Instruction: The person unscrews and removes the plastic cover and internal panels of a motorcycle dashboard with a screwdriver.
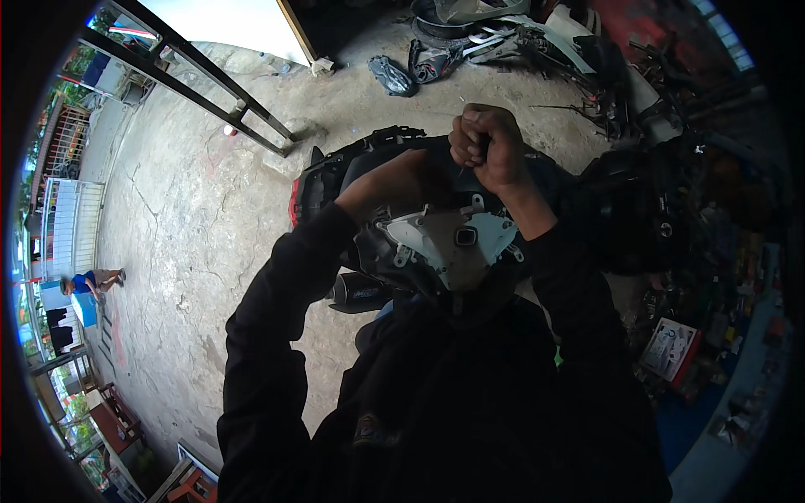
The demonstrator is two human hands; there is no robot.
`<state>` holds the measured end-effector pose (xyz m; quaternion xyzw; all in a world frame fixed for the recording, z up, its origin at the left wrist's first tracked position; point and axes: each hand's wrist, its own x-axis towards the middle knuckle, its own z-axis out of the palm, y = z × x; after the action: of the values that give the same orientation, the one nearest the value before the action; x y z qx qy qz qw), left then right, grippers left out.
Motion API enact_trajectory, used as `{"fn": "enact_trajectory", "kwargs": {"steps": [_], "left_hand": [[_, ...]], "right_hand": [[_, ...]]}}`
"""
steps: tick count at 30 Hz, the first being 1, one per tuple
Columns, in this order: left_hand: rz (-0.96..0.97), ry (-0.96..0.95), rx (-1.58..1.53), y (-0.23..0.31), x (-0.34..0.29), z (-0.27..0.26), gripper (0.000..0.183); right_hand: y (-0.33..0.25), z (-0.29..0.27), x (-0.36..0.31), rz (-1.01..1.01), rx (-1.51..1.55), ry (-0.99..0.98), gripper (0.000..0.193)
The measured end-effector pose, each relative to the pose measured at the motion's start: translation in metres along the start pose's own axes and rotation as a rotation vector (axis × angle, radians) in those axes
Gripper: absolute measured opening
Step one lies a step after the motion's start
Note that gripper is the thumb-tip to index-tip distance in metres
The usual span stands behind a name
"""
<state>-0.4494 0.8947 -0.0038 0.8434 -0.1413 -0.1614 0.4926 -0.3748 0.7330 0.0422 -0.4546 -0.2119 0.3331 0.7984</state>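
Note:
A dark motor scooter (369, 163) stands in front of me, its black bodywork beneath both hands. Closest to my body is a grey-white panel (419, 230) with mounting tabs and a square dark opening. My right hand (490, 151) is raised above the scooter, its fingers curled into a fist. Whatever it grips is too dark and small to name. My left hand (394, 182) reaches low over the bodywork, just beyond the panel. Its fingers disappear into shadow, so their pose is hidden.
A muffler (362, 292) juts out at the scooter's left. Loose vehicle parts (503, 42) are heaped at the back right. A metal post frame (201, 80) rises at the far left. At right lies a box (669, 350) among clutter. Another person (88, 282) is far left.

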Motion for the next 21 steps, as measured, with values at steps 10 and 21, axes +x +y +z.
{"fn": "enact_trajectory", "kwargs": {"steps": [10,21], "left_hand": [[-0.17,-0.174,-0.313,-0.019,0.016,0.004,0.015],[-0.06,-0.087,0.27,0.016,0.014,0.009,0.023]], "right_hand": [[-0.005,-0.01,-0.002,0.007,0.104,0.011,0.032],[-0.064,-0.042,-0.047,0.053,-0.804,0.009,0.021]]}}
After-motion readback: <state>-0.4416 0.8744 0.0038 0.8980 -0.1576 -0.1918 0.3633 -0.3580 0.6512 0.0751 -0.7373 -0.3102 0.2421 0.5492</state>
